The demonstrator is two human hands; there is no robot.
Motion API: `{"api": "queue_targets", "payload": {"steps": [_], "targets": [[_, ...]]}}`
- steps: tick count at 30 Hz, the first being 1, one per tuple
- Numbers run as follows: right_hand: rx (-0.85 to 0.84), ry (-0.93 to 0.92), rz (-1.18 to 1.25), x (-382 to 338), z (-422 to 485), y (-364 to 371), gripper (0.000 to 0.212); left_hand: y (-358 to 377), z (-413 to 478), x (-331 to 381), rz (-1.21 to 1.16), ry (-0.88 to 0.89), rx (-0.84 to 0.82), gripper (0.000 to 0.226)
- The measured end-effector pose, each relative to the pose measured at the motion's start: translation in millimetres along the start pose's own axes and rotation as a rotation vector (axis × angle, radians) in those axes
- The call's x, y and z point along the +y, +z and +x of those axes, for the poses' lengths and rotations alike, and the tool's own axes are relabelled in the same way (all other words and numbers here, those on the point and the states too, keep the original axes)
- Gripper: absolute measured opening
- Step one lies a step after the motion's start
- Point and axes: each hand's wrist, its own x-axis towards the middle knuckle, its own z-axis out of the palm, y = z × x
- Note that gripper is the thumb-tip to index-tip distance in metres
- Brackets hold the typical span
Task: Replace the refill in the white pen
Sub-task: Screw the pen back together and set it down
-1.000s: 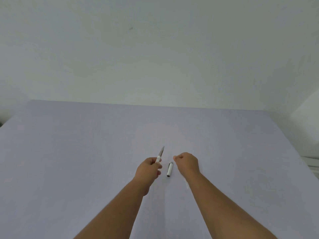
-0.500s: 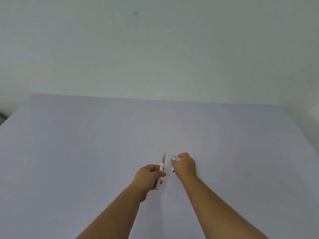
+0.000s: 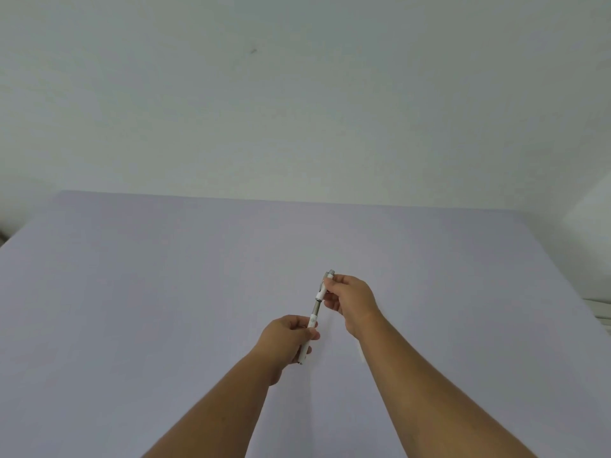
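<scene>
Above the pale lilac table point(image 3: 165, 292), my left hand point(image 3: 286, 340) grips the lower white barrel point(image 3: 305, 348) of the pen, which points up and away from me. My right hand point(image 3: 350, 300) pinches the upper white barrel point(image 3: 325, 287) with its grey end cap. The two barrel halves line up end to end, and a short grey stretch of refill point(image 3: 316, 307) shows in the gap between them. My fingers hide parts of both halves.
A plain light wall point(image 3: 297, 94) rises behind the table's far edge. A white ledge point(image 3: 600, 305) sits past the table's right edge.
My right hand picked the upper barrel half up off the table and brought it over the refill sticking out of the lower half. Both hands rose slightly.
</scene>
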Motion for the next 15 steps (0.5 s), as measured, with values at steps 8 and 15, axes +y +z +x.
{"api": "queue_targets", "payload": {"steps": [8, 15], "targets": [[-0.079, 0.003, -0.087, 7.5, -19.8, -5.9, 0.018, 3.9, -12.1, 1.3, 0.018, 0.026, -0.020, 0.012], [-0.127, 0.032, -0.047, 7.6, -27.3, -15.7, 0.020, 12.2, -19.3, -2.7, 0.033, 0.045, 0.005, 0.014]]}}
